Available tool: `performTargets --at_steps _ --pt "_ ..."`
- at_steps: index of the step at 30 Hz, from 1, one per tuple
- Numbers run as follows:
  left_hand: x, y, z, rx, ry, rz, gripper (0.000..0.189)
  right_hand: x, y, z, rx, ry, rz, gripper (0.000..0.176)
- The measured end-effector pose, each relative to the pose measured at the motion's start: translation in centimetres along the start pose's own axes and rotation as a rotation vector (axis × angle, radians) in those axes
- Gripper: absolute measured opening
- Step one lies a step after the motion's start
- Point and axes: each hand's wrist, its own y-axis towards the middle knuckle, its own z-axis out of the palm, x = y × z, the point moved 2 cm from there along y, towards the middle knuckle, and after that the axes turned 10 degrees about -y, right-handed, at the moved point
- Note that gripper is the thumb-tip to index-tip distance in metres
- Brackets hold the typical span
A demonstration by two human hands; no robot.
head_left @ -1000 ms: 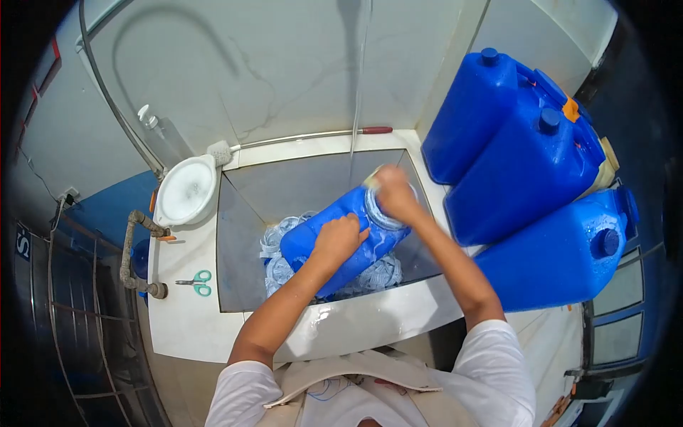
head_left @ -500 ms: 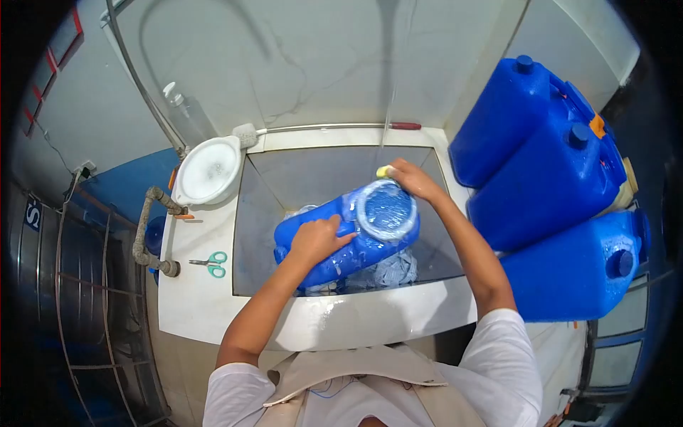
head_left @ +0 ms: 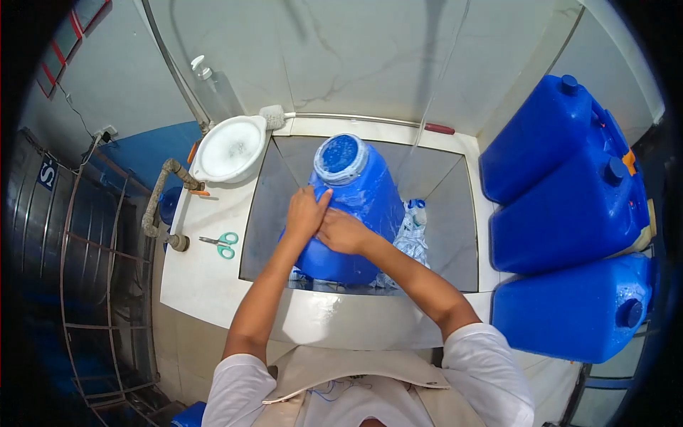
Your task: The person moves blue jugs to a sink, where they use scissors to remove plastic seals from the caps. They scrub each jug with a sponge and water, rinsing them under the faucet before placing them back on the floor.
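A soapy blue plastic jug [head_left: 363, 203] stands tilted in the sink, with its wide round mouth toward the back wall and foam around the rim. My left hand [head_left: 306, 212] is closed against the jug's near left side, just below the neck. Beside it, touching, my right hand [head_left: 343, 231] presses on the same side with fingers curled in. Whatever lies under the right fingers is hidden, and the yellow sponge is out of sight. Crumpled clear plastic [head_left: 411, 238] lies in the sink [head_left: 452, 213] to the right of the jug.
Several closed blue jugs [head_left: 562, 206] stand along the right side. On the left ledge are a white basin [head_left: 231, 149] of suds, a pump bottle [head_left: 213, 82], green-handled scissors [head_left: 224, 245] and a pipe [head_left: 160, 188]. A long-handled brush [head_left: 356, 118] lies along the back ledge.
The jug has turned from lying sideways to mouth toward the back wall. My right hand has come down from the mouth to beside my left hand; the yellow sponge no longer shows.
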Motion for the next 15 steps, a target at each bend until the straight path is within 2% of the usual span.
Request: performTargets --at_steps 1,2,4,5,6,8,9,12,15 --pt "1.3 0.5 -0.3 0.077 -0.090 -0.099 0.057 1.2 -2.2 -1.7 -0.166 0.033 -0.003 0.028" --pt "2.6 0.9 -0.3 0.072 -0.082 -0.103 0.057 2.5 -3.8 -2.4 -0.331 0.067 -0.008 0.030" --pt "5.8 1.6 0.5 0.128 -0.265 -0.326 0.060 3.9 -5.8 0.7 -0.408 0.063 0.045 0.032" --pt "6.3 2.0 0.5 0.133 -0.242 -0.333 0.061 4.5 -6.6 1.2 -0.477 0.063 0.116 0.034" --pt "6.7 2.2 0.6 0.134 -0.235 -0.352 0.061 4.9 -6.2 2.0 -0.466 0.079 0.113 0.034" --pt "6.0 2.6 0.3 0.172 -0.355 -0.481 0.051 7.0 -2.7 0.5 -0.429 -0.019 -0.051 0.035" --pt "5.4 2.8 0.1 0.182 -0.353 -0.485 0.048 7.5 -0.9 -0.5 -0.330 -0.001 -0.061 0.031" --pt "6.6 2.9 0.2 0.200 -0.448 -0.475 0.055 5.3 -1.7 0.4 -0.374 0.056 -0.201 0.033" --pt "8.1 2.3 -0.4 0.162 -0.433 -0.489 0.052 2.0 -7.3 4.9 -0.331 0.076 -0.145 0.032"
